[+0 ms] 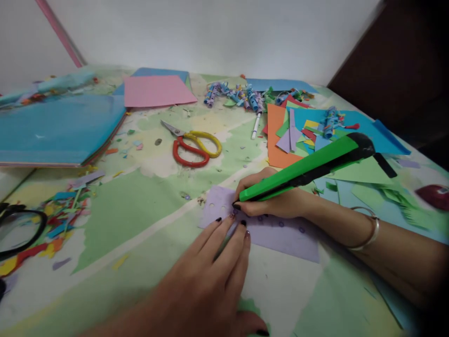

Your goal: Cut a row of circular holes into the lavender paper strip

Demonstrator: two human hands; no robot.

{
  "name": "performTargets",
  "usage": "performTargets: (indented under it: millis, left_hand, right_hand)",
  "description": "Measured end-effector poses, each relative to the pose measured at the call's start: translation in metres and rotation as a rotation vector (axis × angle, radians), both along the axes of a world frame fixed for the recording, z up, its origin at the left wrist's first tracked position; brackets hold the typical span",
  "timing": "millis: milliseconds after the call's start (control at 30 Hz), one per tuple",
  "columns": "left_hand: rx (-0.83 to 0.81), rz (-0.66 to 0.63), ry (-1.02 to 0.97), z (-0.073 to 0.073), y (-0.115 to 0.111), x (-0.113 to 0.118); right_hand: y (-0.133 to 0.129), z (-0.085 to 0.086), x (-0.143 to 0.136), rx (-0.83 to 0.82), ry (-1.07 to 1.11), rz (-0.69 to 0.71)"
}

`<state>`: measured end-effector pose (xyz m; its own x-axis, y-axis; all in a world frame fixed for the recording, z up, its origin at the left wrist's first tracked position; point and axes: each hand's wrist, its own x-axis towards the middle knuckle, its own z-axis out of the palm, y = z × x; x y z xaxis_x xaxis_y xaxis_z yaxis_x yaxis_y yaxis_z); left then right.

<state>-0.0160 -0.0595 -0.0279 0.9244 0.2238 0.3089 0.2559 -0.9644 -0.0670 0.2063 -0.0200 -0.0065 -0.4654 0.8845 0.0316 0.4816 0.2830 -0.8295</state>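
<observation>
My right hand [277, 199] grips a green and black box cutter [301, 166], its front end pointed down at a strip of purple paper [287, 243]. The blade tip is hidden by my fingers. Small circles are drawn in a row on the paper, and at its left end a couple of pale holes show. My left hand [217, 262] lies flat with fingers stretched out, fingertips pressing on the paper's near edge just beside the cutter. Beyond the paper lies a pair of scissors [192, 145] with one red and one yellow handle, blades toward the far left.
Blue sheets [52, 131] are stacked at left, near colourful scraps [66, 220] and a black-handled object [24, 229]. A pink sheet [157, 91], rolled paper pieces [252, 98] and a white marker [256, 126] lie farther back. Orange paper [277, 140] and cuttings lie at right.
</observation>
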Motion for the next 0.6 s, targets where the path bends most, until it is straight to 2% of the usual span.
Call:
performTargets:
  millis: [133,367,600]
  left_hand:
    - [0.023,-0.023,0.012,-0.0019,0.0025,0.001]
    - [-0.029,0.067,-0.058,-0.0013,-0.0001,0.0041]
    - [-0.037,0.056,-0.088,-0.0051,-0.0022,0.0022]
  right_hand:
    - [0.0003,0.0018,-0.0003,-0.02,-0.064,-0.02]
    - [0.0003,0.0028,0.0,0.025,-0.124,-0.021]
    - [0.0017,0.0003,0.0003,0.078,-0.128,-0.009]
